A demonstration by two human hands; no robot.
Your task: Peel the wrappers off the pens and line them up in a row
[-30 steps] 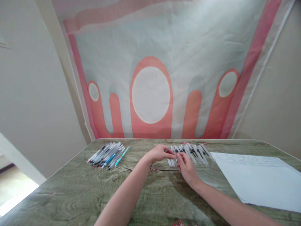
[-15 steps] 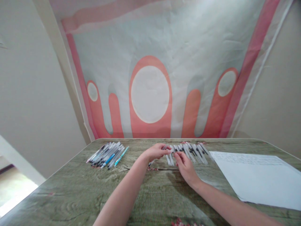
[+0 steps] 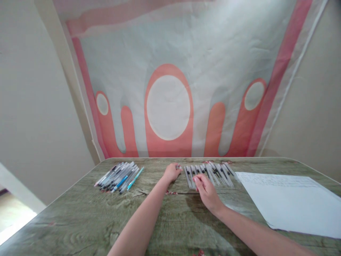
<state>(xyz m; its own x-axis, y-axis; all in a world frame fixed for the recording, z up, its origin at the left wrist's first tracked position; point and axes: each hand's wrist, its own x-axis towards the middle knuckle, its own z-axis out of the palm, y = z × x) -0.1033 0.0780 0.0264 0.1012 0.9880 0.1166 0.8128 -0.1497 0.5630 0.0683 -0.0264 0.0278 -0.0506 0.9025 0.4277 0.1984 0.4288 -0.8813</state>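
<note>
- Row of pens point(image 3: 225, 176): lies on the far part of the table point(image 3: 80, 220), the pens side by side with clear barrels and black parts, pointing mostly away from the person; toward the row's right end they lean and cross one another.
- Right hand point(image 3: 207, 192): in front of the row's left half, covering the near ends of some pens; its fingers bend inward, but I cannot tell whether the tips meet, pinch something or touch the row.
- Left hand point(image 3: 172, 173): just left of the row and apart from it, fingers curled near a small greyish thing at the tips, too blurred to name; I cannot tell whether they are clamped on it.
- Pile of pens point(image 3: 113, 177): well to the left of the row, heaped loosely, clear and dark barrels mixed.
- Blue pen point(image 3: 122, 182): on that pile, well left of the row.
- Teal pen point(image 3: 135, 178): along the pile's right edge, on the side toward the row.
- Sheet of paper point(image 3: 293, 209): just right of the row, lines of writing across its far part.
- Banner point(image 3: 170, 46): behind the row, beyond the table's far edge, grey with pink shapes and pale circles.
</note>
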